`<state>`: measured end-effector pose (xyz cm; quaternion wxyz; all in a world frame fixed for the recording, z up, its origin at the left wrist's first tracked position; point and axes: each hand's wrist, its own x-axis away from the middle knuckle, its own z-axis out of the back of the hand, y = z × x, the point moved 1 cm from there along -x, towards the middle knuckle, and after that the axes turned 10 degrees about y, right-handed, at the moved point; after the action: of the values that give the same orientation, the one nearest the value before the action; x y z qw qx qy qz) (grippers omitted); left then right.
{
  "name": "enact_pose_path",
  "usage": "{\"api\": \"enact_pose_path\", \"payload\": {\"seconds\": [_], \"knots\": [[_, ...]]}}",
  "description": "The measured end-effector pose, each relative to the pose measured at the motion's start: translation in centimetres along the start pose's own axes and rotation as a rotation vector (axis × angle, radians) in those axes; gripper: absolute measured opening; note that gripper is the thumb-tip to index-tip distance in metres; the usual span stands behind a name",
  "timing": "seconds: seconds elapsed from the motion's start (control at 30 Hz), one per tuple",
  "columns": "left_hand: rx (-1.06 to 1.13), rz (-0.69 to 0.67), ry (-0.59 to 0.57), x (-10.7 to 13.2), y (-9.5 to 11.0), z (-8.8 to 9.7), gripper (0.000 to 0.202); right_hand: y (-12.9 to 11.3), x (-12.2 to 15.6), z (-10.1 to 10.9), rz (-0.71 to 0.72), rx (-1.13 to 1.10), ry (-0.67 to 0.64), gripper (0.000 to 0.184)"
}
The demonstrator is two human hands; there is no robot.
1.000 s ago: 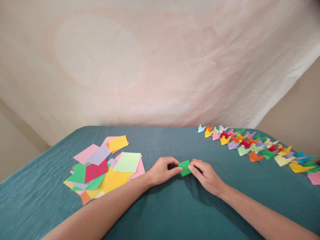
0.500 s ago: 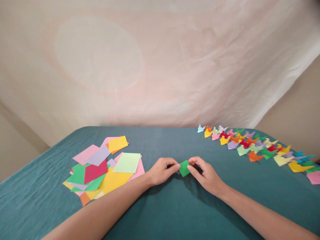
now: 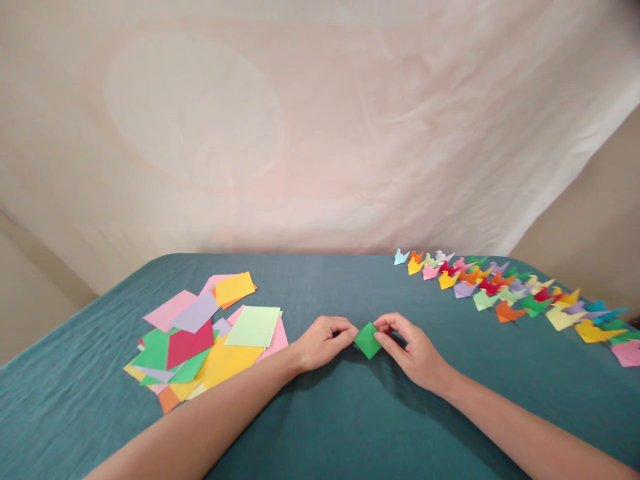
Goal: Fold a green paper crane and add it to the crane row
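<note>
Soft, fairly bright light seems to come from above the counter (image 3: 320, 283). Dark, fuzzy shadows lie on it beside the arms (image 3: 510, 420). The sheet (image 3: 350, 133) behind it looks smeary. The paper (image 3: 369, 343) near its middle is fairly clear. Birds (image 3: 563, 318) at its right end look stretched.

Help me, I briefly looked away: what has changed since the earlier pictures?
The green paper has turned, so one corner now points to the near side. The right hand still pinches its right side; the left hand stays at its left corner. The loose sheets and paper birds stayed put.
</note>
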<state>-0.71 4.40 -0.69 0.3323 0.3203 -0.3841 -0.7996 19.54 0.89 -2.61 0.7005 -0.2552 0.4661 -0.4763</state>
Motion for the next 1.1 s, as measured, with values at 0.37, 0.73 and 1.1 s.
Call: {"api": "enact_pose_path", "payload": {"seconds": [0.37,0.73,1.1], "knots": [[0.004,-0.032,-0.031,0.0,0.1,0.0,0.034,-0.2,-0.3,0.1,-0.04,-0.031,-0.002,0.014],[0.064,-0.039,-0.018,0.0,0.1,-0.1,0.028,-0.2,-0.2,0.0,-0.019,0.021,-0.004,0.012],[0.035,0.067,0.052,0.1,-0.4,-0.5,0.025,-0.9,0.2,-0.4,0.27,0.232,0.013,0.037]]}}
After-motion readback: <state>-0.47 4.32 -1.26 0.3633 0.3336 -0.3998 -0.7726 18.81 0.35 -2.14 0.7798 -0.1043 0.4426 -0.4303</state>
